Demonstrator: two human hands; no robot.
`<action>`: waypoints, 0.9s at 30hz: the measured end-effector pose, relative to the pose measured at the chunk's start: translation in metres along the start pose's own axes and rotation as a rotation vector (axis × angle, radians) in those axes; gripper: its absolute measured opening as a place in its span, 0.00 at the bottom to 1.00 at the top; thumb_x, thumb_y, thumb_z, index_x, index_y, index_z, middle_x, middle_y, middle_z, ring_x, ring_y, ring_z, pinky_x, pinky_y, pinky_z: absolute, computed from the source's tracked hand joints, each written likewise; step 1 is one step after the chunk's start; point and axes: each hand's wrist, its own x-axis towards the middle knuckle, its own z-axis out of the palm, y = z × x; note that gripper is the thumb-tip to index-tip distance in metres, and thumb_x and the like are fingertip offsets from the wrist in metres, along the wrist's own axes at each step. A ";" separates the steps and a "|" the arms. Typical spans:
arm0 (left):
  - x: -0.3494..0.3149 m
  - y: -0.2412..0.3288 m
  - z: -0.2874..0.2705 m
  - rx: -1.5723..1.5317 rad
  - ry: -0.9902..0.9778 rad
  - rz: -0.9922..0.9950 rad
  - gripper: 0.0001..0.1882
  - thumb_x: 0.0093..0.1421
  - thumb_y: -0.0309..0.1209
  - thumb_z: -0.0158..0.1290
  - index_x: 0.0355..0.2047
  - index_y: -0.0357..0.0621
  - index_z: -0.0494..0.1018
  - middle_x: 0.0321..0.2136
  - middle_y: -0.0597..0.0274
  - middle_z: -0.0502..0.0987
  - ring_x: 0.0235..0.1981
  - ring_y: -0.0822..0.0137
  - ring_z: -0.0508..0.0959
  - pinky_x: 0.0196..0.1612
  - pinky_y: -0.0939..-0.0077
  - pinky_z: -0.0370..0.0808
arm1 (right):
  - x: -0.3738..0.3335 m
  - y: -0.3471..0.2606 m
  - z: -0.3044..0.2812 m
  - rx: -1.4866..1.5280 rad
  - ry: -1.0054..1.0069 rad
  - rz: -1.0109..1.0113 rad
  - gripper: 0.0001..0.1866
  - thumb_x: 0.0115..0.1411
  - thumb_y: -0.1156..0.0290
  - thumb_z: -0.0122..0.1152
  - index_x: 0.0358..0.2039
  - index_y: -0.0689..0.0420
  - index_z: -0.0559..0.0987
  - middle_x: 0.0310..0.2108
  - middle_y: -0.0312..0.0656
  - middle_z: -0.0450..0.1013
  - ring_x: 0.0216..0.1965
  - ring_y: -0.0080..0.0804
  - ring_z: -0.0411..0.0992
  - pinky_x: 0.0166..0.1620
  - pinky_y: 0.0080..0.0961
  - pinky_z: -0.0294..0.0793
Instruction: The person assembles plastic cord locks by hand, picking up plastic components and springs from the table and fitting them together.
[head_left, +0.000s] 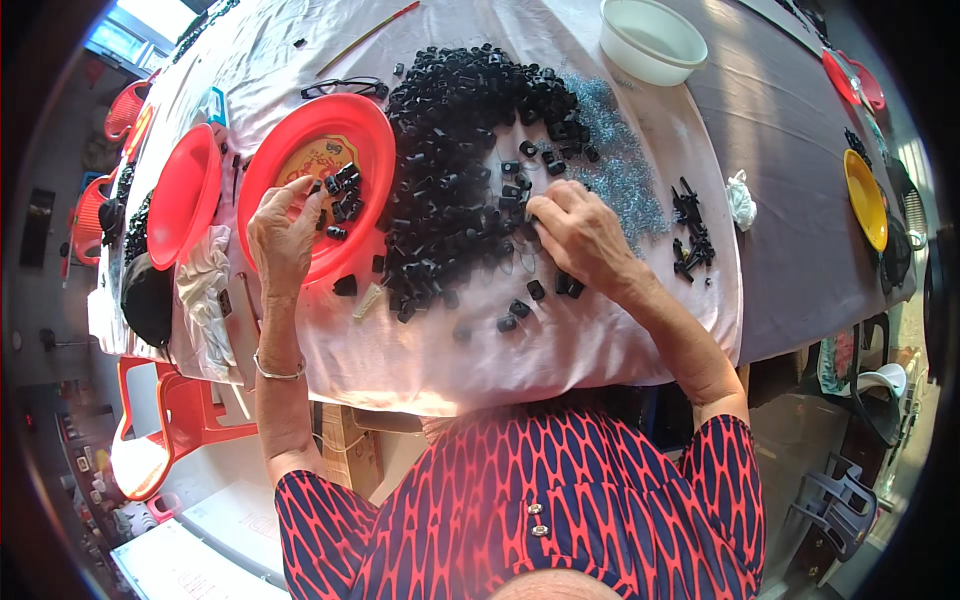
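Observation:
My left hand is over the red plastic basin, its thumb and finger pinching a small black plastic part. Several similar black parts lie on the basin's bottom, which has a yellow printed design. To the right, a large heap of black plastic parts covers the middle of the cloth. My right hand rests at the heap's right edge with thumb and fingers drawn together. Loose black parts lie by its fingertips, and whatever the fingers grip is hidden.
Beyond my right hand spreads a pile of small shiny clear-blue pieces. A white tub stands behind it. Black stick-like parts and crumpled white tissue lie right. Eyeglasses, another red basin and a white cloth are left.

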 end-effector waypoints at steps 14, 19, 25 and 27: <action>-0.047 0.100 0.112 -0.022 -0.143 0.683 0.10 0.42 0.30 0.61 0.28 0.49 0.77 0.27 0.66 0.72 0.33 0.63 0.70 0.36 0.72 0.70 | -0.031 0.016 -0.045 0.063 0.168 0.167 0.09 0.46 0.80 0.60 0.30 0.58 0.76 0.28 0.42 0.70 0.35 0.40 0.69 0.39 0.32 0.69; -0.043 0.107 0.138 0.092 -0.311 0.748 0.09 0.40 0.30 0.62 0.26 0.54 0.77 0.27 0.67 0.69 0.33 0.62 0.68 0.38 0.71 0.68 | -0.023 0.015 -0.045 0.047 0.189 0.153 0.07 0.46 0.80 0.59 0.29 0.58 0.75 0.27 0.41 0.69 0.34 0.40 0.69 0.38 0.32 0.68; -0.035 0.097 0.124 -0.394 -0.255 0.495 0.09 0.47 0.25 0.60 0.31 0.48 0.79 0.28 0.67 0.74 0.31 0.71 0.72 0.33 0.80 0.69 | -0.021 0.018 -0.044 0.048 0.185 0.170 0.07 0.46 0.80 0.59 0.29 0.58 0.75 0.27 0.41 0.69 0.34 0.39 0.69 0.39 0.32 0.68; -0.035 0.100 0.115 -0.752 -0.387 0.097 0.09 0.52 0.24 0.58 0.35 0.42 0.79 0.28 0.66 0.77 0.28 0.77 0.73 0.30 0.86 0.68 | -0.017 0.024 -0.041 0.006 0.225 0.201 0.08 0.46 0.80 0.60 0.29 0.58 0.75 0.27 0.40 0.69 0.34 0.39 0.69 0.38 0.31 0.68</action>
